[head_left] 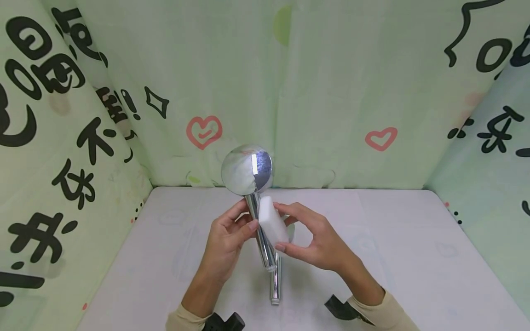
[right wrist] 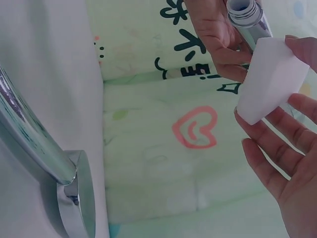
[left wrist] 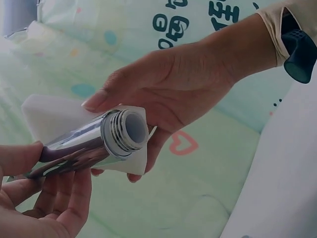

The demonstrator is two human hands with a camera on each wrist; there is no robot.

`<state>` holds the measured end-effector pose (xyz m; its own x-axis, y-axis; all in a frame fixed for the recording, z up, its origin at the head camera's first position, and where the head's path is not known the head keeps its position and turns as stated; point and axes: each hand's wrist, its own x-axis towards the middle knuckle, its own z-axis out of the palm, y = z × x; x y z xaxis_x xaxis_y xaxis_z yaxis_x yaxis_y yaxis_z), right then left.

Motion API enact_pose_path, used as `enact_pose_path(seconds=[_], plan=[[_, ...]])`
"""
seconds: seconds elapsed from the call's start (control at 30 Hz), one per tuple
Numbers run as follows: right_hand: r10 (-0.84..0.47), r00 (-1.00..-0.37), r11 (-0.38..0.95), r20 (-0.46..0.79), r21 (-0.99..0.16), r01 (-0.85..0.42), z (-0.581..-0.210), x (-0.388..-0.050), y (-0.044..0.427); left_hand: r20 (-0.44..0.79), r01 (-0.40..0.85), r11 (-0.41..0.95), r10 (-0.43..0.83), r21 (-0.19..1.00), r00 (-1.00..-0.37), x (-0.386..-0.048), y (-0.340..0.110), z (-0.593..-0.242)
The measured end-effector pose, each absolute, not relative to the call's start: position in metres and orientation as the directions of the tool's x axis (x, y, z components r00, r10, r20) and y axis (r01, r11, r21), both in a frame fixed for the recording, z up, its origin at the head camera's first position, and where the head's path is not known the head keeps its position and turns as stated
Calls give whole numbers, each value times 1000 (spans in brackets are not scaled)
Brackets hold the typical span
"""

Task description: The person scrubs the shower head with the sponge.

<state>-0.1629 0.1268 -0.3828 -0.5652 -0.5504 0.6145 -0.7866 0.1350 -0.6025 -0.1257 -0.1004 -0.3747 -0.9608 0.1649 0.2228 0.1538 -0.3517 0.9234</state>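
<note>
My left hand [head_left: 225, 239] grips the handle of a chrome shower head [head_left: 246, 170], held tilted above the table with its round head at the top. The handle's open threaded end [left wrist: 130, 130] faces the left wrist camera. Between thumb and fingers, my right hand [head_left: 320, 236] pinches a white sponge [head_left: 271, 223]. That block lies close against the handle's right side; how firmly it presses cannot be told. A second chrome shower head [right wrist: 39, 134] lies on the table behind, its head mostly hidden by the sponge and right hand in the head view.
The white table [head_left: 372, 276] has rounded far corners. Pale green cloth [head_left: 331, 92] with dark lettering and red hearts rises behind it and along both sides. Dark wrist-worn gear [head_left: 341, 308] sits at each sleeve.
</note>
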Motion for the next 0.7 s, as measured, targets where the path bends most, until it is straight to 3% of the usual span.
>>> enact_pose_path(seconds=[0.33, 0.7], plan=[[-605, -573, 166, 552, -617, -769, -387, -160, 132, 210, 170, -342, 83, 924, -974, -129, -103, -376], [-673, -472, 84, 570, -576, -813, -389, -161, 136, 194, 178, -372, 4, 911, -981, -134, -108, -372]])
